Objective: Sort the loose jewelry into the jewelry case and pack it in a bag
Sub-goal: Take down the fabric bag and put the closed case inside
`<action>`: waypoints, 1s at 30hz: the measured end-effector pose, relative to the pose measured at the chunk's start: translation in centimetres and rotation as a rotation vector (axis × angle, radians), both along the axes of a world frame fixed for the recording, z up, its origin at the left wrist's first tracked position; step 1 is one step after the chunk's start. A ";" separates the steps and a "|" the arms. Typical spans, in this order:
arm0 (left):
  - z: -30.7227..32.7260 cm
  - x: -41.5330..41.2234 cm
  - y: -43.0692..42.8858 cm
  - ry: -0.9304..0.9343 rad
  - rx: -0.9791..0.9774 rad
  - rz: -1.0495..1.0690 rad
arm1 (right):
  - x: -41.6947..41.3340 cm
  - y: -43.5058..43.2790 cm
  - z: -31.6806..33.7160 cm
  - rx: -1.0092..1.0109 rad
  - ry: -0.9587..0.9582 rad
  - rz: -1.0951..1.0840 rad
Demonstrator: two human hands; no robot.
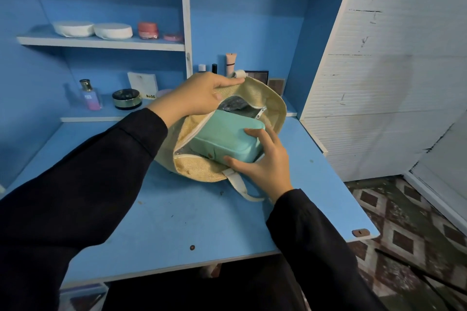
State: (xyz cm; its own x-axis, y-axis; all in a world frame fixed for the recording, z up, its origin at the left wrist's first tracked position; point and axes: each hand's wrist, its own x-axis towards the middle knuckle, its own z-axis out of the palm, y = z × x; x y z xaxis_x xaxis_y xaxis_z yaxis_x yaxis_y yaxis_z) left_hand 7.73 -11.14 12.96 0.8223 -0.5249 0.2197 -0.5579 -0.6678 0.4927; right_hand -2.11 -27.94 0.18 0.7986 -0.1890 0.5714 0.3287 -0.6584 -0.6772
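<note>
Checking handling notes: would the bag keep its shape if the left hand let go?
Probably not: the bag curls limply where the left hand pinches its rim up. It seems light, since that pinch alone lifts the flap. The case, gripped by the right hand, looks rigid and might prop it partly.

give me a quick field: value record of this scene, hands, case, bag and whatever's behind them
bag: woven beige, lying on the blue desk, unzipped
jewelry case: teal, closed, partly inside the bag
left hand: grips the bag's upper rim, holding the mouth open
right hand: holds the jewelry case at its near right end
behind: perfume bottle and black jar on the back ledge
stage: jewelry case not fully in, bag not yet zipped
</note>
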 end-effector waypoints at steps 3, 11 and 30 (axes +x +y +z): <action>0.4 -0.1 0.3 0.026 -0.008 0.000 | 0.8 1.5 1.1 0.015 0.030 0.090; 1.0 -0.7 1.5 0.067 0.071 -0.053 | 4.0 1.4 2.0 0.071 0.264 0.404; 1.2 -1.7 1.4 0.090 0.146 -0.120 | 5.0 1.8 -1.1 0.127 0.126 0.052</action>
